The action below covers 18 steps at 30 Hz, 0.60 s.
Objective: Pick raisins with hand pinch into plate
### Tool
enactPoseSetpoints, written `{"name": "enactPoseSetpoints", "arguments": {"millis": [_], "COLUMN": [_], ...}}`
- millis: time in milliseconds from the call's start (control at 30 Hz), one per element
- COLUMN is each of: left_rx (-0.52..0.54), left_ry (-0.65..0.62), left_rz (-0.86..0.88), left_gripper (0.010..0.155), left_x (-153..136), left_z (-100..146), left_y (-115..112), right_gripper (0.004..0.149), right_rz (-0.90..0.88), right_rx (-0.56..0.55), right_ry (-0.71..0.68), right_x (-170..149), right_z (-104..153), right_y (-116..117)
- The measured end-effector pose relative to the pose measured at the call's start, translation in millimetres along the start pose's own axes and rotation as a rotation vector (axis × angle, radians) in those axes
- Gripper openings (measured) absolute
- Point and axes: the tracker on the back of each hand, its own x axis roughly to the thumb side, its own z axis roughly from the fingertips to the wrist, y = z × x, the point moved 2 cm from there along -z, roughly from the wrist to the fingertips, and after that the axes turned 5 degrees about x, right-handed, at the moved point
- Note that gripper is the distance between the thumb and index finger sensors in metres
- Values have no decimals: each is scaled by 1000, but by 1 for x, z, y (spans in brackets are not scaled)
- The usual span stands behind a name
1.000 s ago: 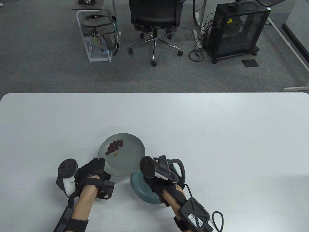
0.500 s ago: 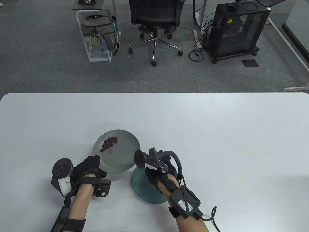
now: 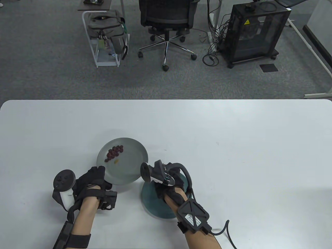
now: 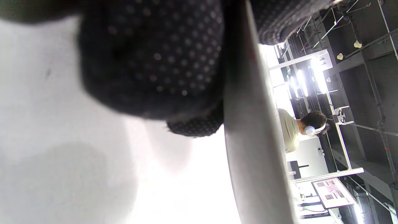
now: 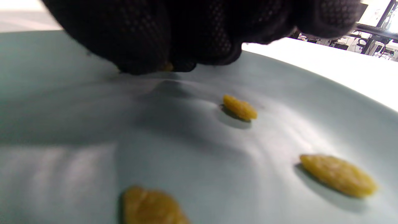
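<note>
My left hand grips the near-left rim of a grey plate and holds it tilted above the table. On the plate lie a cluster of dark red raisins and one yellow raisin. In the left wrist view my gloved fingers clamp the plate's rim. My right hand reaches down onto a teal plate. In the right wrist view its fingertips pinch a yellow raisin on the teal plate. Three more yellow raisins lie loose there.
The white table stretches wide to the right and back. An office chair, a cart with a bag and a black cabinet stand on the floor beyond it.
My left hand has moved the grey plate to the left and a little farther back. My right hand has shifted left and farther onto the teal plate.
</note>
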Motion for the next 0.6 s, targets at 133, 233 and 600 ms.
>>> {"name": "enactPoseSetpoints", "arguments": {"millis": [133,233,600], "left_rx": [-6,-8,-17], "left_ry": [1,1,-1], "left_rz": [-5,-7,-22], "left_gripper": [51,51,51], "left_x": [0,0,-1], "left_z": [0,0,1], "left_y": [-1,-2,-4], "right_gripper": [46,46,48], "right_rz": [-6,-24,-161], "right_rx": [38,29,-24], "right_ry": [22,32,42], "right_x": [1,-2,-22], "right_z": [-1,0,32], "right_y": [5,4,-41]}}
